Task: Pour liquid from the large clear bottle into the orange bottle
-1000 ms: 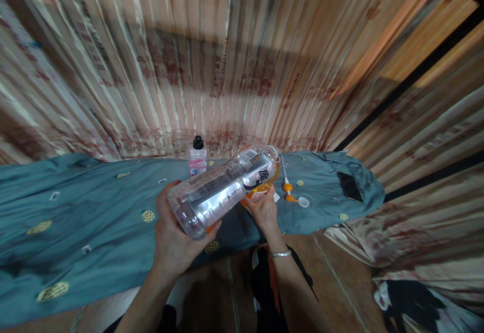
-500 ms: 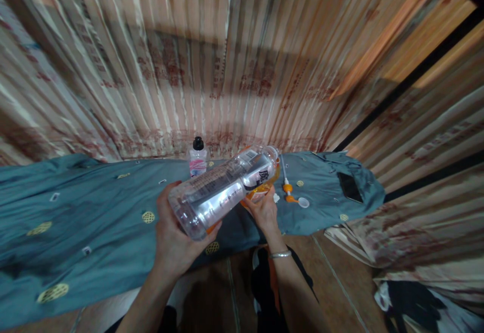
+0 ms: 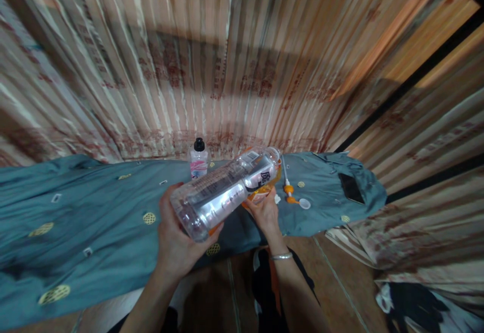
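My left hand (image 3: 181,237) is wrapped round the base of a large clear plastic bottle (image 3: 227,191) with a silver label. This bottle lies tilted, its neck end up and to the right. Beneath it is an orange bottle (image 3: 260,193), mostly hidden, which my right hand (image 3: 266,214) grips at the side. The clear bottle's mouth is close to the orange bottle's top; whether they touch I cannot tell. An orange pump dispenser top (image 3: 289,190) with its tube and a small white round cap (image 3: 304,204) lie on the cloth right of my right hand.
A small clear bottle (image 3: 198,159) with a black cap and pink label stands behind the large bottle. A dark phone (image 3: 351,188) lies at the right end of the teal cloth-covered surface (image 3: 113,212). A striped curtain (image 3: 212,80) hangs close behind.
Both hands keep the bottles in nearly the same tilted pose. The whole view has shifted very slightly; nothing was taken up or let go.
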`<state>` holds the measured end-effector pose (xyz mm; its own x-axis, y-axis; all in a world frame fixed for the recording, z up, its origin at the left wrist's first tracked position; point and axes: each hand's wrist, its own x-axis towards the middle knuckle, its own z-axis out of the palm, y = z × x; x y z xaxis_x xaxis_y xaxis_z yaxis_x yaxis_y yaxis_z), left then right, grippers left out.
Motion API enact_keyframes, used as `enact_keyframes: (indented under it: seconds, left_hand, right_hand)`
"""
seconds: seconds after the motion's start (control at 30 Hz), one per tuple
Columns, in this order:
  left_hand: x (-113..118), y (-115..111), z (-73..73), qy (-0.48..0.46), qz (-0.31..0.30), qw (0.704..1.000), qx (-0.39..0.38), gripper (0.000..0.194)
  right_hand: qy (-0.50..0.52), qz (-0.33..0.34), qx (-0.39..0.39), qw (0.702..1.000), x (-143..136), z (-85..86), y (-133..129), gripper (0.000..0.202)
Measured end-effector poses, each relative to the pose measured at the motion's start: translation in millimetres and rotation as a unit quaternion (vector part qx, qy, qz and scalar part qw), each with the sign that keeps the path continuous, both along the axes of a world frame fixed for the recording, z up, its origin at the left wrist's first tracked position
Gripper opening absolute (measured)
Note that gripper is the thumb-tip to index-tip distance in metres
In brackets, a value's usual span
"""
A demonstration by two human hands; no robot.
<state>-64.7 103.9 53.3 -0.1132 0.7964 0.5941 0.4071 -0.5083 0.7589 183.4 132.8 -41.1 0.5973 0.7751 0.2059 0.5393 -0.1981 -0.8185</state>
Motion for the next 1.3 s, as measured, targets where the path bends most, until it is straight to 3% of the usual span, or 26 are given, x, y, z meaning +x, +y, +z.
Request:
enact_keyframes:
  seconds: [0.53, 0.8, 1.3]
  left_hand:
    - [1.6, -1.3, 1.2, -0.031, -0.021, 0.999, -0.011, 0.095]
    - [1.8, -1.2, 3.6, -0.025, -0.018, 1.000, -0.004, 0.093]
    - [-0.2, -0.1, -1.8, -0.034, -0.019, 0.999, -0.019, 0.098]
  right_hand:
    - [-0.008, -0.008, -0.013, 1.000, -1.7, 2.8, -0.7, 0.123]
    - [-0.014, -0.009, 0.001, 1.000, -0.2, -3.7, 0.1, 0.119]
    - [0.011, -0.005, -0.015, 1.000, 2.5, -0.9, -3.3, 0.117]
